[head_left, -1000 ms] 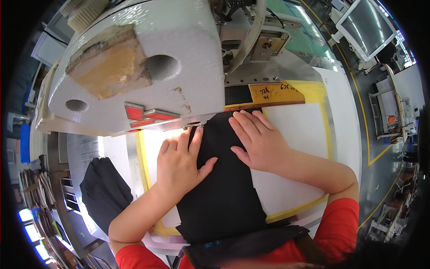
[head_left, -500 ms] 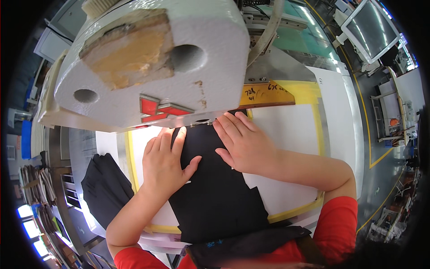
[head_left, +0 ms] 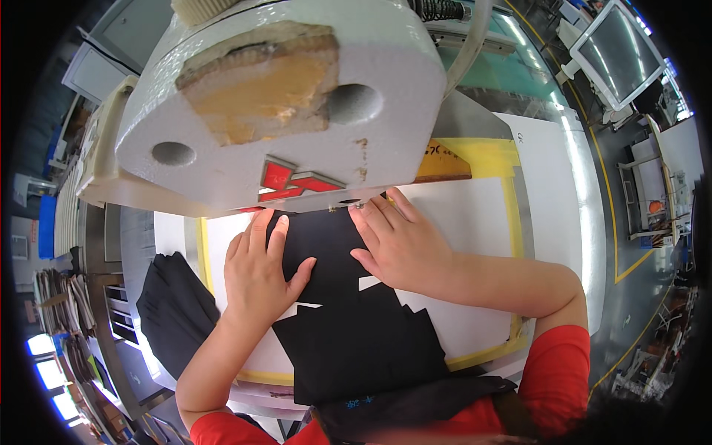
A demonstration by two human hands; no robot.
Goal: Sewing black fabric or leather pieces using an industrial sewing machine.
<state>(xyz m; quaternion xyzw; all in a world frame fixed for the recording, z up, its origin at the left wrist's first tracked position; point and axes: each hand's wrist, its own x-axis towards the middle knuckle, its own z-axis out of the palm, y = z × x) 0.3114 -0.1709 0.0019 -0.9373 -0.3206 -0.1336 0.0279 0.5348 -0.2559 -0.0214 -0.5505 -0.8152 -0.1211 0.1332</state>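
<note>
A dark fabric piece (head_left: pixel 326 241) lies under the front of a white sewing machine head (head_left: pixel 256 159). My left hand (head_left: pixel 259 274) rests on its left side, palm down, fingers stretched toward the machine and thumb apart. On its right side lies my right hand (head_left: pixel 408 248), likewise flat with fingers extended. The far fingertips of both hands sit close to the machine's lower edge, which hides the needle area. Nearer to me, more dark fabric (head_left: pixel 363 341) with stepped, notched edges lies below that piece, and white slivers show between them.
A white board (head_left: pixel 463 311) with yellow tape (head_left: pixel 515 222) along its edges lies beneath the fabric. To the left, a bunch of dark fabric (head_left: pixel 174 311) hangs over the table side. An amber plate (head_left: pixel 445 163) sits behind my right hand. A monitor (head_left: pixel 619 52) stands far right.
Both hands have shifted slightly left, together with the fabric and taped board. The machine head appears farther right in the picture. A white gap now shows beside my right thumb.
</note>
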